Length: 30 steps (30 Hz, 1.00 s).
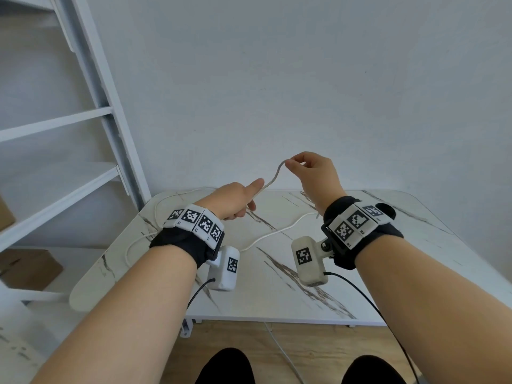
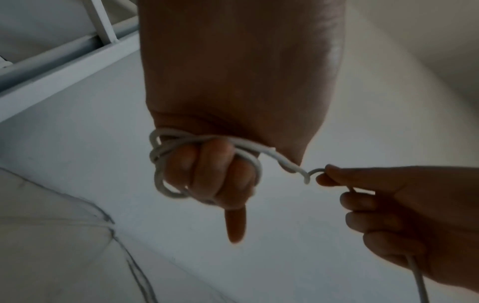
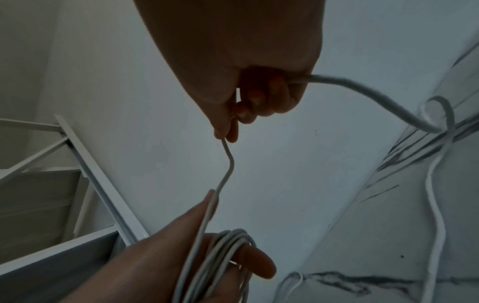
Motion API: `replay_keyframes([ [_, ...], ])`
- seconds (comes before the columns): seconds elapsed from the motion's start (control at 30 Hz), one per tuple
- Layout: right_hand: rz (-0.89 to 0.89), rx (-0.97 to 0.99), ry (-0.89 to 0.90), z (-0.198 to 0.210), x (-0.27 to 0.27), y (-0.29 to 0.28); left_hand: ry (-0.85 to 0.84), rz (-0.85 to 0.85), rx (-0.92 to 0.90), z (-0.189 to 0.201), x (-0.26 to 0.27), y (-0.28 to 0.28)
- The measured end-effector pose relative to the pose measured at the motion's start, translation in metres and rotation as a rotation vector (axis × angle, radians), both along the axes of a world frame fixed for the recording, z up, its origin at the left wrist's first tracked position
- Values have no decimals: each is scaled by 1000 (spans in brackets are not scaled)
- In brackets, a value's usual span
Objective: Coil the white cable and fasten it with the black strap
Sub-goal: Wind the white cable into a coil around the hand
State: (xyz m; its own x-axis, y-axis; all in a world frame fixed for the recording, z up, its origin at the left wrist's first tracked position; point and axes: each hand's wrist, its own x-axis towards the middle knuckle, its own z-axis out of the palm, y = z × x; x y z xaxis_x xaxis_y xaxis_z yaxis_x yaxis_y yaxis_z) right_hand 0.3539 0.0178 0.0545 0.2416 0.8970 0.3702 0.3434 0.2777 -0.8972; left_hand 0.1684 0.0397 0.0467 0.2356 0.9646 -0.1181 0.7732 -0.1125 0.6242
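Observation:
My left hand (image 1: 243, 202) is raised over the table, fingers curled round several loops of the white cable (image 2: 166, 155); one finger (image 2: 234, 225) sticks out straight. From the coil (image 3: 228, 246) a short stretch of cable (image 1: 273, 177) rises to my right hand (image 1: 289, 162). That hand (image 3: 226, 136) pinches the cable between thumb and forefinger, higher and to the right of the left hand. The cable runs on through the right palm, comes out (image 3: 362, 92) and drops in loose curves onto the table (image 1: 277, 231). No black strap shows in any view.
The white marble-patterned table (image 1: 277, 300) stands against a plain wall. A white shelf frame (image 1: 69, 120) stands to the left with cardboard boxes (image 1: 27, 267) under it. Slack cable lies at the table's left (image 1: 130, 245). Another white cable (image 1: 279, 347) hangs below the front edge.

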Motion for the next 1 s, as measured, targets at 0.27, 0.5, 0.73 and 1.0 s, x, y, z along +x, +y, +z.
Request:
replay_keyframes([
  [0.27, -108, -12, -52, -6, 5, 8, -287, -238, -220, 12, 8, -9],
  [0.5, -114, -55, -273, -14, 10, 15, -567, -300, -263, 20, 4, -12],
  [0.73, -329, 80, -839, -19, 1, 6, -722, -291, -265, 20, 2, -12],
  [1.0, -76, 29, -521, -23, -4, 9, -878, -260, -234, 25, -2, -10],
])
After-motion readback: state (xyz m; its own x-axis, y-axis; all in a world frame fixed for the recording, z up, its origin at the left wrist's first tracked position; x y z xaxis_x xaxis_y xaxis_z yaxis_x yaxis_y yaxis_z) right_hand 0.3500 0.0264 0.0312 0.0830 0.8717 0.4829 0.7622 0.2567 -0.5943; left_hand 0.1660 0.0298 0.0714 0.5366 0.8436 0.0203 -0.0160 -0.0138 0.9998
